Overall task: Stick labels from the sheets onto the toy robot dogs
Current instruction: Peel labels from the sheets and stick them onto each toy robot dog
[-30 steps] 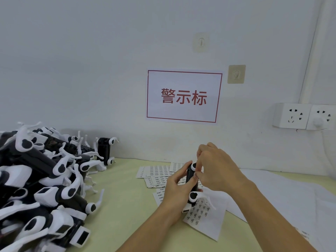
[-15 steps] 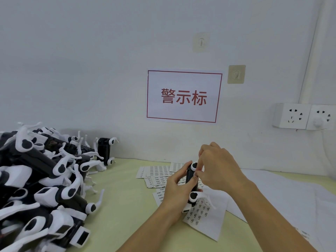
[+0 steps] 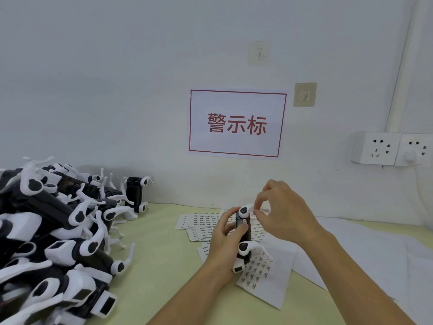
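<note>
A black-and-white toy robot dog [image 3: 243, 233] is held upright above printed label sheets [image 3: 257, 275]; more toy dogs [image 3: 54, 231] lie heaped left

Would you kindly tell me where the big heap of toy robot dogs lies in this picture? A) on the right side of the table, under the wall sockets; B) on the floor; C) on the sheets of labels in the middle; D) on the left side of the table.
D: the heap of toy robot dogs fills the left side of the table, apart from the label sheets and the hands.
</note>
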Motion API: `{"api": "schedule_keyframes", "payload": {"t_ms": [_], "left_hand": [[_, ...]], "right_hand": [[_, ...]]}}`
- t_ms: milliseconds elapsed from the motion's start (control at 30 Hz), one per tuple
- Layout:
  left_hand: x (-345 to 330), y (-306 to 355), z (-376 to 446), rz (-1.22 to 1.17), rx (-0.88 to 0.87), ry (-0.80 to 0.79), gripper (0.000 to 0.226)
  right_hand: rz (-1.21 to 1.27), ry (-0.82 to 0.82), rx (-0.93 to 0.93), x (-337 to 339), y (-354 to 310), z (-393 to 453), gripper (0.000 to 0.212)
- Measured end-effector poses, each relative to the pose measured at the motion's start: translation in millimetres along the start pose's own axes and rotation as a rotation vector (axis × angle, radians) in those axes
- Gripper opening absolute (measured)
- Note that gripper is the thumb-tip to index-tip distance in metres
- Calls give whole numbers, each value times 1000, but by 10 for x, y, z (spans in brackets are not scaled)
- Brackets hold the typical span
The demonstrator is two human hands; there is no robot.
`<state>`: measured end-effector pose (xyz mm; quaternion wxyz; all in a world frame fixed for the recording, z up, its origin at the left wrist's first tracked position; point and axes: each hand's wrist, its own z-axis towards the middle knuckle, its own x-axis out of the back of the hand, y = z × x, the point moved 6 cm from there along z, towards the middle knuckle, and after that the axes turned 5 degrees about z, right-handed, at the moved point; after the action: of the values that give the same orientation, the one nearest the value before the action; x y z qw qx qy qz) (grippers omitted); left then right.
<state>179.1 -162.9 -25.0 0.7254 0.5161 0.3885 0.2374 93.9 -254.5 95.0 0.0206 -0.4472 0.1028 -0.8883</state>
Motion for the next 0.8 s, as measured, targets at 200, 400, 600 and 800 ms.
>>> {"api": "schedule_keyframes", "payload": {"t_ms": [200,400,600,800], "left_hand": [[34,-21,21,-84,65,22,28],[47,-29,35,-88,77,51,28],[3,2,5,-162,109,5,25],[-21,40,-48,-217,108,-6,25]], "right_hand": [[145,7,-74,-76,161,9,3],[233,-98,-98,-256,178,7,13],[484,-124,-171,-349,214,1,24],[520,-174,-204,-429,238,-6,26]]}}
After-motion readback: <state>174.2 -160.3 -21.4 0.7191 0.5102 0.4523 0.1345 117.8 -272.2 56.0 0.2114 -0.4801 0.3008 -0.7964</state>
